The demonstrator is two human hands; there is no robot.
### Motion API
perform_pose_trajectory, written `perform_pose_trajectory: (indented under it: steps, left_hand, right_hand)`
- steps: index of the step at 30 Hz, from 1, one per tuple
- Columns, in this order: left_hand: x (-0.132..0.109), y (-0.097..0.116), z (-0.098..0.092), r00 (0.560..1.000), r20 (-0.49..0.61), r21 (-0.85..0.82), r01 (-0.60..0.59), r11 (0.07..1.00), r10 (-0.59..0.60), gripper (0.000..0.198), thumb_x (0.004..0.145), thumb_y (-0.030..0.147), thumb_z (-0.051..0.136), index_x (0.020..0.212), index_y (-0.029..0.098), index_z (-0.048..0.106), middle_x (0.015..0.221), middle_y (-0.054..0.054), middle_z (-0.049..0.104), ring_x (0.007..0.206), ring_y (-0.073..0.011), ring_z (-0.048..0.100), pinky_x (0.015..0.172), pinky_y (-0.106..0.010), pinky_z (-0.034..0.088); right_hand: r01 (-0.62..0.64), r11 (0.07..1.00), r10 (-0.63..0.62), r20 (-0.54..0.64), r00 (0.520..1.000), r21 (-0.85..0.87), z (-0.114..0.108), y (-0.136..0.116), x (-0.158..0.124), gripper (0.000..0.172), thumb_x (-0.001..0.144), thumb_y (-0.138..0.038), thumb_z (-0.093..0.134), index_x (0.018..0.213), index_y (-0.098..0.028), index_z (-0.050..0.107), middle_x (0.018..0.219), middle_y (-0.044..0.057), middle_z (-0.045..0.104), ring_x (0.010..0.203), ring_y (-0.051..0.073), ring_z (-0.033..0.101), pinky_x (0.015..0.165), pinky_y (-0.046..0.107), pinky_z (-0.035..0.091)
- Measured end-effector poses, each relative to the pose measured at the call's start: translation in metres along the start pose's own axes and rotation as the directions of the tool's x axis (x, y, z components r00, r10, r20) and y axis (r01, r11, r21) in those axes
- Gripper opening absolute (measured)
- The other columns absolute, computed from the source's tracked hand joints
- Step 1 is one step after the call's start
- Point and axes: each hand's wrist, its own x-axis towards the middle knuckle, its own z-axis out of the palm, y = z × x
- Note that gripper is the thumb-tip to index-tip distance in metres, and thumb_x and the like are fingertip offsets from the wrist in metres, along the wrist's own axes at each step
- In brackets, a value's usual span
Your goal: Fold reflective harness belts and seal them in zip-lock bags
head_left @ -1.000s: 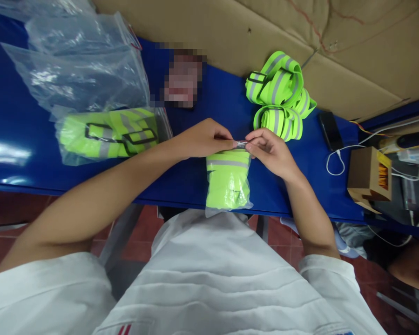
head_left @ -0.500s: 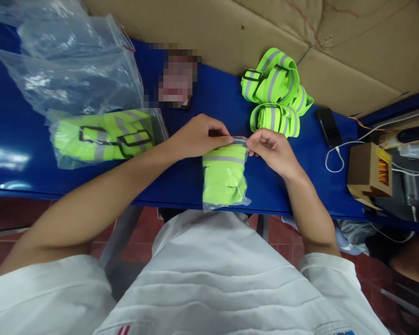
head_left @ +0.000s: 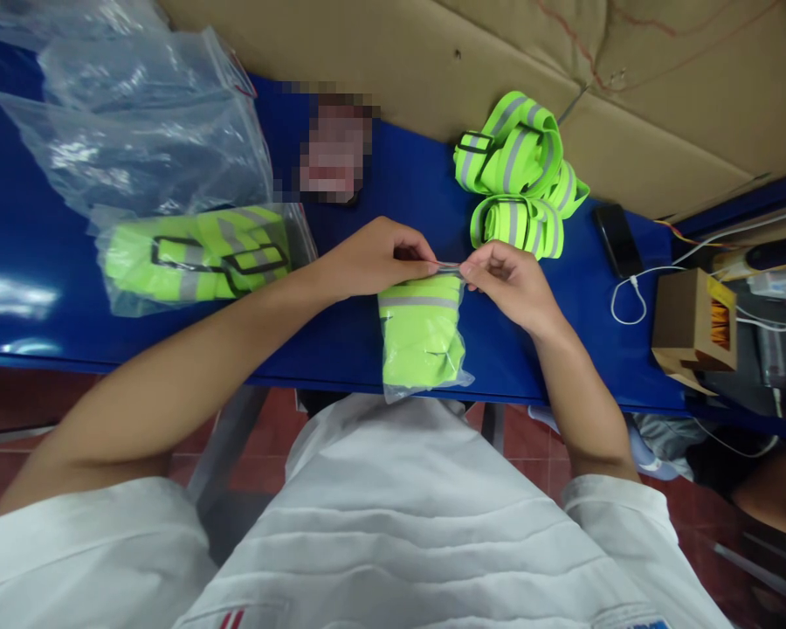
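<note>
A clear zip bag [head_left: 403,390] with a folded neon-yellow reflective strap [head_left: 420,336] inside lies at the front edge of the blue table. My left hand [head_left: 386,253] pinches the left end of the bag's top edge between thumb and fingers. At the right end of that same edge, my right hand [head_left: 503,275] is closed in a pinch too. A thin reddish line runs along the edge between the two hands. Whether the bag's mouth is sealed, I cannot tell.
To the left lies another bagged reflective strap [head_left: 196,253], below several clear plastic bags [head_left: 150,131]. Loose rolled straps [head_left: 517,166] sit at the back right. Farther right are a black phone [head_left: 617,240], a white cable and a small cardboard box [head_left: 685,319]. A blurred-out item [head_left: 334,153] lies behind my left hand.
The bag's top edge has tilted slightly between my hands, and its bottom has shifted a little to the right. Both hands keep their pinch in nearly the same place.
</note>
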Motion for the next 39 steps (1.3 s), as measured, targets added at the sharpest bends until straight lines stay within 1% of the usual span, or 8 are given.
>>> perform_pose_trajectory:
  steps: [3, 8, 12, 16, 21, 25, 30, 39]
  left_hand:
    - [0.000, 0.001, 0.000, 1.000, 0.009, 0.011, 0.011, 1.000, -0.011, 0.025, 0.083, 0.040, 0.073, 0.091, 0.017, 0.081, 0.080, -0.004, 0.077, 0.071, -0.0147, 0.063, 0.065, -0.026, 0.042]
    - [0.002, 0.000, -0.002, 0.999, 0.016, 0.102, -0.048, 0.994, 0.047, 0.031, 0.089, 0.045, 0.067, 0.093, 0.018, 0.082, 0.081, -0.002, 0.078, 0.071, -0.0147, 0.062, 0.065, -0.027, 0.040]
    - [0.002, 0.001, -0.001, 0.997, 0.017, 0.130, -0.071, 0.989, 0.070, 0.031, 0.090, 0.044, 0.066, 0.094, 0.018, 0.082, 0.083, -0.002, 0.079, 0.075, -0.0152, 0.063, 0.066, -0.026, 0.041]
    - [0.002, 0.002, -0.002, 0.998, 0.025, 0.129, -0.068, 0.989, 0.066, 0.029, 0.090, 0.043, 0.067, 0.094, 0.018, 0.081, 0.083, -0.002, 0.078, 0.076, -0.0154, 0.064, 0.068, -0.026, 0.041]
    - [0.001, 0.002, -0.002, 0.997, 0.037, 0.118, -0.066, 0.991, 0.062, 0.029, 0.090, 0.044, 0.067, 0.092, 0.018, 0.081, 0.082, -0.002, 0.077, 0.075, -0.0155, 0.063, 0.068, -0.027, 0.041]
    - [0.001, 0.000, -0.001, 0.996, 0.013, 0.101, -0.084, 0.991, 0.084, 0.034, 0.090, 0.049, 0.067, 0.094, 0.018, 0.080, 0.084, -0.003, 0.077, 0.078, -0.0166, 0.065, 0.070, -0.027, 0.043]
    - [0.001, 0.002, 0.000, 0.996, 0.000, 0.125, -0.084, 0.989, 0.085, 0.033, 0.091, 0.048, 0.065, 0.094, 0.019, 0.081, 0.082, -0.001, 0.077, 0.074, -0.0145, 0.062, 0.068, -0.027, 0.042]
    - [0.001, -0.001, -0.001, 0.995, 0.001, 0.135, -0.098, 0.986, 0.098, 0.032, 0.092, 0.047, 0.066, 0.096, 0.018, 0.081, 0.084, -0.002, 0.077, 0.076, -0.0149, 0.063, 0.070, -0.027, 0.041]
  right_hand:
    - [0.009, 1.000, -0.009, 0.007, 1.000, 0.012, 0.001, -0.001, -0.001, 0.042, 0.082, -0.061, 0.081, 0.084, -0.022, 0.069, 0.072, -0.001, 0.069, 0.065, 0.013, 0.063, 0.062, 0.029, 0.049]
    - [0.010, 1.000, -0.010, -0.010, 1.000, 0.000, 0.000, 0.001, -0.001, 0.040, 0.086, -0.060, 0.078, 0.084, -0.021, 0.069, 0.072, 0.000, 0.070, 0.065, 0.014, 0.064, 0.063, 0.029, 0.049]
    - [0.002, 1.000, -0.002, -0.001, 1.000, -0.023, -0.002, 0.001, -0.001, 0.043, 0.084, -0.064, 0.078, 0.084, -0.022, 0.068, 0.072, 0.000, 0.070, 0.066, 0.014, 0.063, 0.063, 0.029, 0.049]
    - [0.046, 0.994, -0.049, -0.031, 0.998, -0.104, 0.000, -0.001, -0.003, 0.043, 0.088, -0.065, 0.074, 0.082, -0.023, 0.065, 0.068, -0.001, 0.065, 0.060, 0.014, 0.057, 0.058, 0.030, 0.043]
    - [0.112, 0.972, -0.120, -0.026, 0.992, -0.205, 0.003, -0.003, -0.006, 0.038, 0.094, -0.059, 0.069, 0.084, -0.023, 0.063, 0.073, -0.001, 0.061, 0.065, 0.015, 0.055, 0.062, 0.032, 0.042]
    - [0.118, 0.976, -0.130, -0.055, 0.990, -0.180, 0.001, -0.004, -0.006, 0.035, 0.093, -0.057, 0.071, 0.085, -0.023, 0.065, 0.077, 0.000, 0.065, 0.069, 0.015, 0.057, 0.064, 0.032, 0.045]
    - [0.069, 0.986, -0.068, 0.016, 0.998, -0.152, -0.007, -0.006, -0.004, 0.035, 0.091, -0.058, 0.074, 0.090, -0.023, 0.070, 0.084, 0.002, 0.073, 0.073, 0.016, 0.062, 0.067, 0.032, 0.048]
    - [0.099, 0.980, -0.105, -0.028, 0.994, -0.170, -0.003, -0.003, -0.006, 0.032, 0.093, -0.054, 0.073, 0.088, -0.022, 0.069, 0.078, 0.001, 0.071, 0.066, 0.015, 0.061, 0.062, 0.031, 0.046]
